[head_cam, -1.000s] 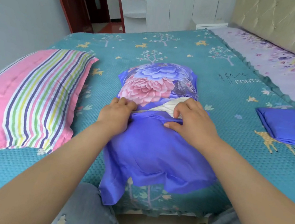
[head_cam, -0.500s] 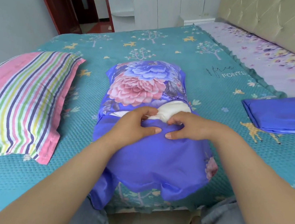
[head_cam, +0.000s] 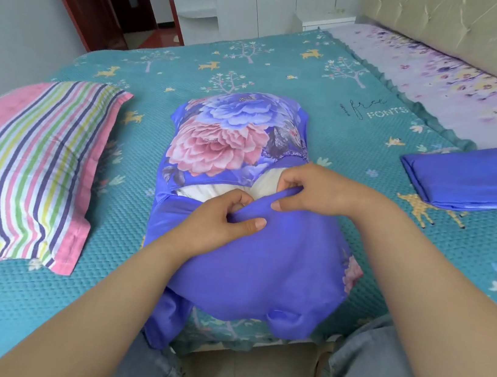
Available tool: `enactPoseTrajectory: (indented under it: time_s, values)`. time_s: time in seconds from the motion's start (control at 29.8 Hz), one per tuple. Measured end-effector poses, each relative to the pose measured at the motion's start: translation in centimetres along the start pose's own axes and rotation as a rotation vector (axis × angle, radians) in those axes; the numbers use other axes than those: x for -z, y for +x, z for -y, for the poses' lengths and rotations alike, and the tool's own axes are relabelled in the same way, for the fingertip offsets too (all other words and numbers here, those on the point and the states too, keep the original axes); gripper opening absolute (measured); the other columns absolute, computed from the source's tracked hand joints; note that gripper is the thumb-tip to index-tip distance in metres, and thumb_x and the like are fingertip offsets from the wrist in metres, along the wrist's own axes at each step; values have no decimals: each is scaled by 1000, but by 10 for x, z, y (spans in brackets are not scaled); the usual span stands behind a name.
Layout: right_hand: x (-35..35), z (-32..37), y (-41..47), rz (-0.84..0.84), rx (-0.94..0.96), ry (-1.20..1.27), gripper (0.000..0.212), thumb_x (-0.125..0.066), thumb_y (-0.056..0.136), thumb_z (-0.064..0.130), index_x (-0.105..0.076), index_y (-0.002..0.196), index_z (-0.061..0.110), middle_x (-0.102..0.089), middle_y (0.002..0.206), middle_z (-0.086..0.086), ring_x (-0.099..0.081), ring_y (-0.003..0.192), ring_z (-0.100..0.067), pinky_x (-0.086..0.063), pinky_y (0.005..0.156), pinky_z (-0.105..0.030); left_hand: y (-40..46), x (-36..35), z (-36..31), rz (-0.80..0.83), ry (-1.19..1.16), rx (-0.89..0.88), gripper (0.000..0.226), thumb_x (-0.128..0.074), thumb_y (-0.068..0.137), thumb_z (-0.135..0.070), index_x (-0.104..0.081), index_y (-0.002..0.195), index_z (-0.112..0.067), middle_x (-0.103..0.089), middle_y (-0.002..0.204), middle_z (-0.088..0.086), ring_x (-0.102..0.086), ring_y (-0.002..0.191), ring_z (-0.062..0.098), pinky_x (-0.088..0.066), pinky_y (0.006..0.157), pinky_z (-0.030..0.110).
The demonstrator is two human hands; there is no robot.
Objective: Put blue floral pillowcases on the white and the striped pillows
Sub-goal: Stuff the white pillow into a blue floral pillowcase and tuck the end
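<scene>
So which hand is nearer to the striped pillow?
Left. The left hand pinches the plain blue flap of the floral pillowcase, closer to the striped pillow lying apart at the left. The right hand grips the same flap farther right.

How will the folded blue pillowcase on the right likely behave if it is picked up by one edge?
The folded blue pillowcase would probably go floppy and unfold, since it lies in thin flat layers. It looks light. Its smooth sheen suggests slippery cloth, like the same fabric bunching under both hands on the floral pillowcase.
</scene>
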State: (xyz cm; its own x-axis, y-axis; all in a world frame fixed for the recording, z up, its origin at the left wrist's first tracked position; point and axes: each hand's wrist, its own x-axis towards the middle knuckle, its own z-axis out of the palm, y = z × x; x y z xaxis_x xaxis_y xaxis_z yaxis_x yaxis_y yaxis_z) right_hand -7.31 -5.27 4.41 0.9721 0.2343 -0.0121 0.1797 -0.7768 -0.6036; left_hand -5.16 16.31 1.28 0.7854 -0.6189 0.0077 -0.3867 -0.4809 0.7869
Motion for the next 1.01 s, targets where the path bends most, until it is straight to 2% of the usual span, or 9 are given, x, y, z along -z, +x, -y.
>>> enactPoseTrajectory:
  time_s: [0.1,0.23,0.37,0.47,0.54,0.64,0.8,0.94,1.01]
  values:
    - [-4,1,5,-180,27,14,20,-65,77,13,-53,78,29,-59,80,11,-55,79,-12,-48,83,-36,7,2,-4,48,19,59,42,-67,69,-56,-60,94,-23,-64,91,8,-57,80,10,-48,76,35]
    - [-20,19,14,-426,79,-222,17,-52,89,18,-54,105,21,-64,105,0,-56,99,-24,-36,79,-31,17,7,-4,-218,163,32,37,-73,68,-51,-63,95,-27,-64,96,-4,-60,84,8,-43,69,19]
    - [-39,24,27,-510,230,-414,15,-55,87,17,-60,101,20,-66,100,0,-59,100,-25,-36,83,-36,11,7,-24,203,-250,14,32,-67,86,-8,-60,117,-11,-68,112,-5,-62,108,8,-48,91,20]
    - [-43,30,31,-595,309,-425,15,-52,78,21,-62,89,22,-64,84,3,-61,84,-22,-35,76,-32,12,13,-23,311,-423,51,27,-62,89,-6,-62,115,-12,-68,113,-4,-61,111,9,-47,96,22]
    - [-40,30,34,-623,261,-447,27,-41,78,30,-64,89,21,-63,85,1,-62,85,-23,-34,76,-34,14,7,-20,101,-230,87,20,-69,85,-27,-64,103,-19,-71,102,-6,-65,101,13,-50,90,27]
    - [-27,23,34,-450,33,-514,37,-36,92,41,-63,104,20,-63,108,-3,-55,108,-25,-33,88,-37,7,4,-10,-385,459,-10,40,-58,80,-60,-57,90,-22,-63,82,-2,-57,80,22,-41,70,34]
    - [-15,5,17,-150,-263,-454,36,-48,88,59,-60,100,27,-62,118,-1,-53,115,-23,-29,100,-38,-16,57,30,-242,911,101,44,-49,88,-56,-57,120,-27,-58,118,0,-44,117,25,-32,97,39]
    - [-26,16,19,-145,-133,-505,27,-55,90,46,-58,105,24,-54,116,-1,-45,119,-22,-31,97,-37,-7,61,52,-426,960,-144,22,-59,83,-36,-64,87,-15,-66,80,10,-61,82,32,-46,74,37]
    - [-30,25,18,-129,-19,-366,17,-59,89,41,-53,89,25,-51,94,3,-48,101,-20,-33,80,-29,1,54,58,-481,980,-147,23,-57,79,-35,-64,79,-14,-66,69,7,-64,65,30,-49,64,34]
